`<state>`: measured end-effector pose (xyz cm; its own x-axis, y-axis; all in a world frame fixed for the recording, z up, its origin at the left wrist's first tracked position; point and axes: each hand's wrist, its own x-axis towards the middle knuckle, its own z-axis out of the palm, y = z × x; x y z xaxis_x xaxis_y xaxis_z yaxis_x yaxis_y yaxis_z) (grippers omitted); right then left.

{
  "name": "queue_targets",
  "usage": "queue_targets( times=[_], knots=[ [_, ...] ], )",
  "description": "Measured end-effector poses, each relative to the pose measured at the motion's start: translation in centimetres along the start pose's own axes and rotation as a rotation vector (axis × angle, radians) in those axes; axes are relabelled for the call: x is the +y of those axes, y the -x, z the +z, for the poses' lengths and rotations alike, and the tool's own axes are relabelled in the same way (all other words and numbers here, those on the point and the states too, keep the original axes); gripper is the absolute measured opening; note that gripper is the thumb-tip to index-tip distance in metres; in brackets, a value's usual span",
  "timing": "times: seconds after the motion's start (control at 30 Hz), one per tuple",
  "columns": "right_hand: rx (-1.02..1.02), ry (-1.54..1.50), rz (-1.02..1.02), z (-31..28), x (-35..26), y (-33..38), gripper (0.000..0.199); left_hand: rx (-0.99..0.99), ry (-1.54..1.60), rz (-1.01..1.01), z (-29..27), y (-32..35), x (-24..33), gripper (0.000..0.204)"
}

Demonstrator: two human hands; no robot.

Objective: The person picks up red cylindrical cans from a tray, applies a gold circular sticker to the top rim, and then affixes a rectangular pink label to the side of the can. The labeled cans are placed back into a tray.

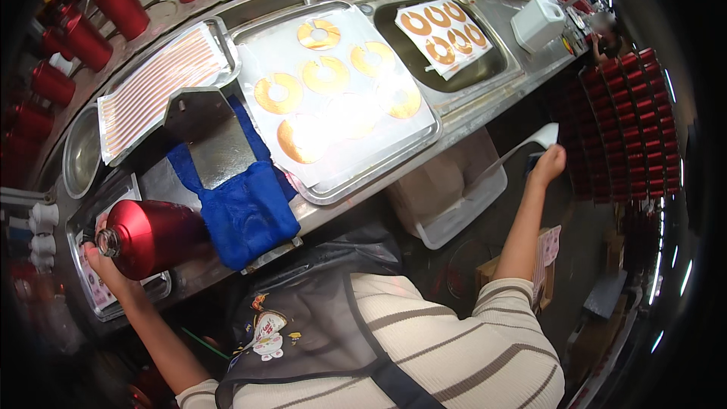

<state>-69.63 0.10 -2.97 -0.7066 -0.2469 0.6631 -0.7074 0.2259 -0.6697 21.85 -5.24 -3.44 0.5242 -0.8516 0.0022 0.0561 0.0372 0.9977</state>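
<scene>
Left hand (98,256) partly behind red bottle (163,233)

Long steel counter (496,6), inset sink (485,70), dark floor (569,216), bright white light strips (686,278)

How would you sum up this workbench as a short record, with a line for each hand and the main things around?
Left hand: at the neck end of a red bottle; grip partly hidden
Right hand: holding a white strip, out to the right
Bottle: on its side, far end by a blue cloth
Large tray: bears a white sheet with golden open rings
Sink: smaller sheet of orange rings above it
</scene>
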Motion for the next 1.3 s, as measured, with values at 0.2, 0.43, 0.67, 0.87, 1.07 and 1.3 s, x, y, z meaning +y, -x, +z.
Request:
queue_targets(
  times=[0.2, 0.43, 0.67, 0.87, 1.07, 1.3],
  knots=[
    [-0.336, 0.121, 0.379, 0.8, 17.4, 6.2, 0.025, 0.101, 0.042, -0.022, -1.0, 1.0, -1.8, 0.032],
    [-0.286, 0.060, 0.035, 6.4, 6.2, 2.0, 0.020, 0.044, -0.010, 0.033, 4.1, 6.0, 5.0, 0.052],
    [-0.932, -0.170, -0.231, 21.1, -29.8, 11.7, 0.049, -0.425, -0.229, 0.315, 9.3, 9.3, 7.8, 0.130],
    [-1.115, 0.471, -0.439, 30.7, -35.1, 17.6, 0.084, -0.252, -0.210, 0.139, 8.2, 11.0, 4.8, 0.126],
    [-1.252, 0.228, -0.370, 35.2, -27.6, 12.2, 0.041, -0.323, -0.205, 0.218, 9.4, 10.3, 6.6, 0.101],
    [-0.982, 0.055, -0.244, 36.0, -23.8, 10.2, 0.027, -0.379, -0.224, 0.302, 8.5, 9.3, 5.2, 0.114]
  ],
)
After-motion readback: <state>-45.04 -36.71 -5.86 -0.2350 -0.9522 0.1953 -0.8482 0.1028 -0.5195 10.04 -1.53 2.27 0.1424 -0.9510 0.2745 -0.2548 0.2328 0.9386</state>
